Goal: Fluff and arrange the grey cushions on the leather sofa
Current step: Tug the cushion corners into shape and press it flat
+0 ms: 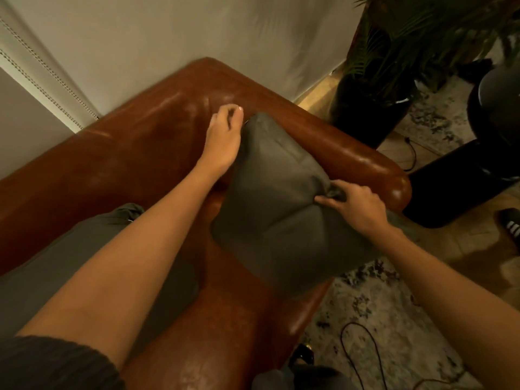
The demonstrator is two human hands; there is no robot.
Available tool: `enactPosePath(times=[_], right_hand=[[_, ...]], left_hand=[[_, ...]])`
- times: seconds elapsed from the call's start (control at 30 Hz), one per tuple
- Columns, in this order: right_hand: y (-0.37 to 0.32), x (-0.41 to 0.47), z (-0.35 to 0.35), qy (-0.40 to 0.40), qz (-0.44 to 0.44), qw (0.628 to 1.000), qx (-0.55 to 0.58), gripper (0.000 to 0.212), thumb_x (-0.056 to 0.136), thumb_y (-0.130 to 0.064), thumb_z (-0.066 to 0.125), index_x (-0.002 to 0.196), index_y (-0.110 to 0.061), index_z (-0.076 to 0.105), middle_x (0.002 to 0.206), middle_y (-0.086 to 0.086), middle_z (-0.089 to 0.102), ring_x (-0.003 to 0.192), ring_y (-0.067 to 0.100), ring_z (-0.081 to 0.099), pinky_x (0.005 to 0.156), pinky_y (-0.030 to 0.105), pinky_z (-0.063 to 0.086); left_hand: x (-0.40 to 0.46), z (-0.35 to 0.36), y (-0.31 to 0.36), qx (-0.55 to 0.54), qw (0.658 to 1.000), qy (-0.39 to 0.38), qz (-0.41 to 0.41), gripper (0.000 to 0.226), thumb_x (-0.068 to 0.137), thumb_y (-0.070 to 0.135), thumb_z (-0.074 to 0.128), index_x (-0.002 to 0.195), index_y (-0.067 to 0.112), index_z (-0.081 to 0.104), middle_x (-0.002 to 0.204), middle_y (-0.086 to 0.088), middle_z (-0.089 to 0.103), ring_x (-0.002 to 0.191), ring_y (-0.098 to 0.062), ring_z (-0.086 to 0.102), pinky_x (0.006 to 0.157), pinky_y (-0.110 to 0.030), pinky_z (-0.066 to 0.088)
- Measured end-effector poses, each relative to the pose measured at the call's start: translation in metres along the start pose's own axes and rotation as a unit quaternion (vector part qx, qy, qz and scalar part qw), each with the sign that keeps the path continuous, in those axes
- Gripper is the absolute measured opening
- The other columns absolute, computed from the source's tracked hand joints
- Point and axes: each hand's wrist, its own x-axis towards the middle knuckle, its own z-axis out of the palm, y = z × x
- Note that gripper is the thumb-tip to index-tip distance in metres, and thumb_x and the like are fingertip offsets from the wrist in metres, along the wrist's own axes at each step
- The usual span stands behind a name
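A grey cushion (278, 204) leans in the right corner of the brown leather sofa (135, 153), against its armrest. My right hand (357, 205) pinches a fold of the cushion's fabric at its right edge. My left hand (223, 142) lies along the cushion's far left edge near the top corner, with thumb and fingers curled together at that corner. A second grey cushion (84, 249) lies on the seat at the left, partly hidden under my left forearm.
The sofa's armrest (365, 153) ends at the right. Beyond it stand a dark planter with a palm (374, 108) and a black cylinder-shaped object (461, 181). A patterned rug (380, 305) with a black cable lies on the floor. A shoe (510, 225) shows at the right edge.
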Motion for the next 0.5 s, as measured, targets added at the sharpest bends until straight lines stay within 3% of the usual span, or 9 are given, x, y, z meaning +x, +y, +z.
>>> enactPosePath(times=[0.1,0.2,0.3,0.4,0.5], right_hand=[[0.004,0.013,-0.014,-0.026,0.006,0.998,0.049,0.055,0.082,-0.069,0.055,0.124,-0.034,0.061,0.123,0.003,0.064,0.118,0.031,0.054,0.091,0.045,0.043],[0.001,0.012,-0.013,-0.032,0.005,0.998,0.059,0.062,0.078,-0.072,0.054,0.125,-0.032,0.061,0.122,0.004,0.065,0.116,0.032,0.056,0.092,0.047,0.045],[-0.004,-0.001,0.007,-0.036,0.023,0.997,0.065,0.074,0.075,-0.071,0.061,0.135,-0.029,0.055,0.128,0.006,0.063,0.121,0.033,0.054,0.096,0.047,0.046],[-0.008,-0.014,0.026,-0.067,0.022,0.994,0.078,0.082,0.075,-0.071,0.063,0.142,-0.028,0.047,0.135,0.004,0.059,0.123,0.029,0.053,0.1,0.046,0.045],[0.001,-0.017,0.018,-0.125,0.01,0.985,0.118,0.093,0.073,-0.075,0.062,0.15,-0.031,0.033,0.153,-0.001,0.039,0.136,0.025,0.041,0.11,0.047,0.037]], left_hand=[[-0.013,-0.007,-0.014,0.047,0.986,-0.159,0.0,0.055,0.095,0.051,0.049,0.143,0.023,0.041,0.138,-0.009,0.044,0.128,-0.02,0.044,0.104,-0.031,0.037],[-0.04,0.002,-0.038,0.035,0.963,-0.264,-0.036,0.084,0.089,0.049,0.061,0.154,0.031,0.011,0.157,-0.006,0.019,0.143,-0.021,0.022,0.116,-0.034,0.02],[-0.063,0.014,-0.057,0.032,0.965,-0.25,-0.078,0.091,0.089,0.048,0.061,0.153,0.037,-0.003,0.161,-0.003,0.001,0.148,-0.021,0.009,0.115,-0.032,0.013],[-0.082,0.021,-0.07,0.031,0.968,-0.209,-0.133,0.094,0.084,0.06,0.06,0.149,0.046,-0.006,0.161,0.0,-0.012,0.148,-0.03,0.007,0.117,-0.047,0.017],[-0.092,0.027,-0.07,0.112,0.98,-0.143,-0.081,0.094,0.084,0.065,0.055,0.147,0.049,-0.012,0.161,0.0,-0.016,0.147,-0.035,0.006,0.115,-0.057,0.02]])
